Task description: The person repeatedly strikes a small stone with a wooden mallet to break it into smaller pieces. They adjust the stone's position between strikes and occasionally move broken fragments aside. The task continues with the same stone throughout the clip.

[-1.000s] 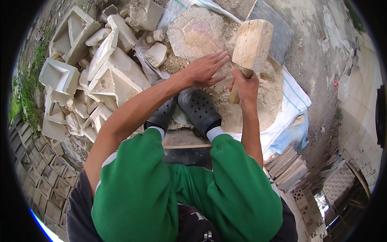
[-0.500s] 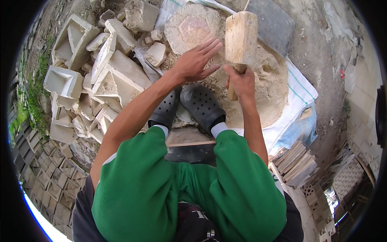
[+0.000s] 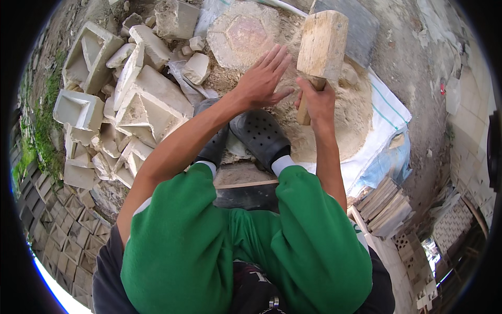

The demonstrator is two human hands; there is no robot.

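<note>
Wooden mallet (image 3: pixel 323 44), handle (image 3: pixel 304 113) within grip of right hand (image 3: pixel 319 102). Left hand (image 3: pixel 261 82), grip wide; pale hexagonal slab (image 3: pixel 241 34) at its eleven o'clock.

Mallet (image 3: pixel 322 44): worn matt wood. Slab (image 3: pixel 243 34): rough, dusty. Clogs (image 3: pixel 260 140): matt, plastic-looking. Trousers (image 3: pixel 172 240): matt cloth.

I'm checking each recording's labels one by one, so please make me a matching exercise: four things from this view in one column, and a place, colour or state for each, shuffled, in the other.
Things:
1. wooden mallet
2. left hand
3. trousers
4. broken pale blocks

Places, colours, states:
A. outstretched, holding nothing
B. heaped toward the left of the picture
C. green
D. gripped in the right hand

Right pairs: 1-D, 2-A, 3-C, 4-B
</note>
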